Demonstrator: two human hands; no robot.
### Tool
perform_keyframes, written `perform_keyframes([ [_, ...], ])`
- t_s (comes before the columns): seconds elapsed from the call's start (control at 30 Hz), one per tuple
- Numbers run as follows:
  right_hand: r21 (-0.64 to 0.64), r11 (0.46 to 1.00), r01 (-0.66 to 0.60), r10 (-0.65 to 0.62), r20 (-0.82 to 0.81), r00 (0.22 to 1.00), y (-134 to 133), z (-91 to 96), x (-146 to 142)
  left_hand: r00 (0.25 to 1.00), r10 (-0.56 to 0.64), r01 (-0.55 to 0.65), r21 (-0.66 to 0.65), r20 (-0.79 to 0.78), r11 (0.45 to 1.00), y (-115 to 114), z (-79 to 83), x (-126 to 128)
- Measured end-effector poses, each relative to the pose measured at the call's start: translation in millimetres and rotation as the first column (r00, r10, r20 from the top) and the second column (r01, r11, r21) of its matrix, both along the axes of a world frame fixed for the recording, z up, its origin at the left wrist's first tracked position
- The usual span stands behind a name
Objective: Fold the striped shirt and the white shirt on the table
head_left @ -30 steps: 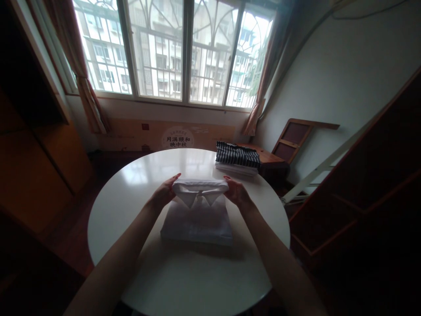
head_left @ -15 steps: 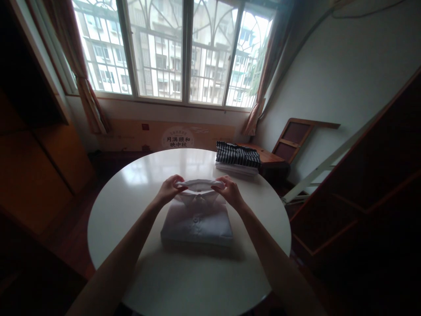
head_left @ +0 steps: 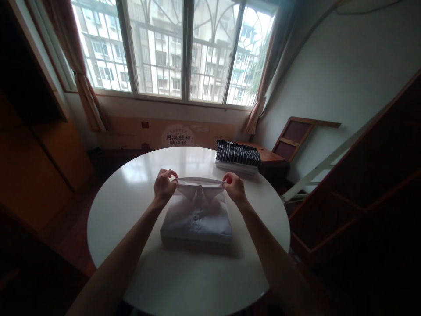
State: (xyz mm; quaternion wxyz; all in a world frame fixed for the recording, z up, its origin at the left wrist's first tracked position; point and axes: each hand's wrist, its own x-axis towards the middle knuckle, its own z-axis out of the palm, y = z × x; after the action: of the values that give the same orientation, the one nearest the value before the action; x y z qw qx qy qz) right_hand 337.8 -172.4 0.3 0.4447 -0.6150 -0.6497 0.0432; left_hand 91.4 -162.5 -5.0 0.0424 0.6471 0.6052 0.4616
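Observation:
A folded white shirt (head_left: 197,217) lies on the round white table (head_left: 138,237), buttons up, its collar (head_left: 199,183) at the far edge. My left hand (head_left: 163,186) pinches the collar's left end. My right hand (head_left: 233,186) pinches its right end, and the collar is stretched between them. Both forearms reach in from the near edge of the table.
A folded dark striped garment (head_left: 237,154) sits on a light folded one at the table's far right edge. Behind stand a large barred window (head_left: 177,48), a cardboard box (head_left: 171,134) and a low wooden desk (head_left: 269,158). Dark wooden furniture flanks both sides.
The thick upper fold my hands held a second ago has been laid flat on the shirt. My hands have moved to the collar ends and now pinch them.

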Motion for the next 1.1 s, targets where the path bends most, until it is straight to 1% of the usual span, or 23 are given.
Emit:
perform_keyframes([
  [0.1, 0.037, 0.999, 0.027, -0.027, 0.005, 1.000, -1, -3.1, -5, 0.999, -0.034, 0.034, 0.028, 0.021, 0.999, 0, -0.2, 3],
  [0.17, 0.094, 0.996, 0.001, -0.005, 0.040, 0.999, 0, -6.6, -7, 0.996, -0.088, 0.088, 0.042, 0.022, 0.995, 1, -2.7, 3],
  [0.23, 0.124, 0.991, -0.045, 0.039, 0.050, 0.998, 1, -9.3, -8, 0.990, -0.140, 0.139, 0.059, 0.013, 0.989, 3, -5.9, 3],
  [0.33, 0.097, 0.991, -0.090, 0.087, 0.039, 0.995, 1, -9.8, -6, 0.975, -0.222, 0.222, 0.065, -0.004, 0.973, 4, -9.0, 3],
  [0.4, 0.064, 0.991, -0.119, 0.114, 0.076, 0.991, -1, -8.4, -4, 0.960, -0.280, 0.281, 0.050, -0.027, 0.958, 4, -9.2, 4],
  [0.47, 0.055, 0.985, -0.166, 0.157, 0.133, 0.979, -2, -7.0, -3, 0.948, -0.311, 0.314, 0.046, -0.065, 0.948, 3, -8.9, 4],
  [0.57, 0.102, 0.964, -0.245, 0.221, 0.206, 0.953, -1, -6.5, -4, 0.943, -0.311, 0.320, 0.069, -0.120, 0.945, 3, -9.9, 4],
  [0.67, 0.150, 0.948, -0.280, 0.240, 0.241, 0.940, -1, -6.6, -6, 0.942, -0.302, 0.317, 0.088, -0.148, 0.944, 5, -12.6, 2],
  [0.77, 0.148, 0.956, -0.253, 0.219, 0.211, 0.952, -4, -4.4, -8, 0.944, -0.289, 0.307, 0.107, -0.158, 0.946, 5, -13.7, 2],
  [0.9, 0.185, 0.968, -0.169, 0.138, 0.169, 0.976, -11, 0.9, -10, 0.960, -0.251, 0.268, 0.145, -0.129, 0.952, 1, -11.1, 3],
  [1.0, 0.233, 0.963, -0.139, 0.093, 0.198, 0.976, -12, 1.8, -9, 0.965, -0.234, 0.252, 0.161, -0.122, 0.954, 0, -9.2, 0],
  [1.1, 0.223, 0.966, -0.133, 0.076, 0.245, 0.967, -9, -0.7, -7, 0.975, -0.210, 0.219, 0.144, -0.079, 0.965, 2, -8.5, -4],
])
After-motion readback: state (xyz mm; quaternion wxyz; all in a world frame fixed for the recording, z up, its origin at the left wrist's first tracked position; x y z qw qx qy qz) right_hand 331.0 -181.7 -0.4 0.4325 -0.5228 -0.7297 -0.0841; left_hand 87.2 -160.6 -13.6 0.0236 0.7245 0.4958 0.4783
